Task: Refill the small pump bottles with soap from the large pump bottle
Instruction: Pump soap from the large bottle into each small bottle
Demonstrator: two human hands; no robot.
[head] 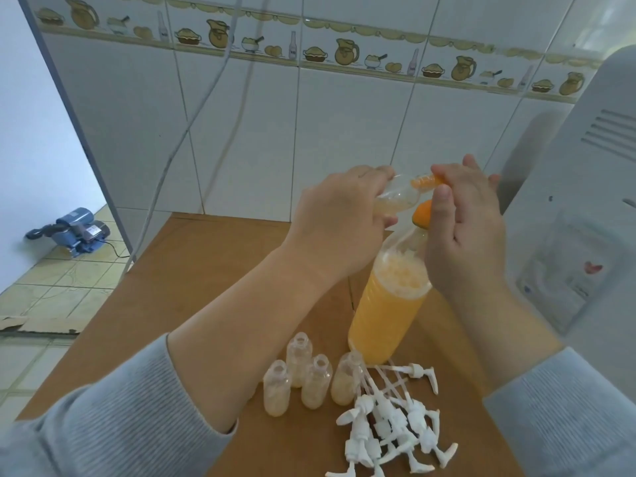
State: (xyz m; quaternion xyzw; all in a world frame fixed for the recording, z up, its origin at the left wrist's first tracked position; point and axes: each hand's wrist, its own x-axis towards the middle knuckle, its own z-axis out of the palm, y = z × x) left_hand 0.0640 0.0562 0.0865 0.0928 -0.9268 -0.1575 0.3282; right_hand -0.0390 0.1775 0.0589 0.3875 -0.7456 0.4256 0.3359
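Key relation: small bottle (399, 197) in the left hand (344, 215) lies nearly horizontal, long axis about 8-to-2 o'clock, neck pointing toward 2 o'clock at the orange pump spout (426, 182) under the right hand (464, 228). Mouth and spout are touching or just about; can't tell which.

Left fingers are curled round the small bottle's body, a little pale soap pooled in its low side. Right fingers (444, 201) sit on the orange pump head (422, 216) of the large bottle (385, 318), thumb alongside; looks like pressing, fingers mostly straight, nothing clearly enclosed. Large bottle stands upright on the worktop (213, 270), directly below the right hand at 6 o'clock, orange soap most of the way up with foam on top.

Right hand is nearer the pump; left is the only one on the small bottle.

Judgement: mid-fill. Next stroke depends on the neck staying lined up under the spout; tilt this flat risks dribble back out.

Four more small bottles (303, 373) stand open at 7 o'clock from the large bottle's base, each partly filled. Loose white pumps (389, 421) are piled just at their 4 o'clock.
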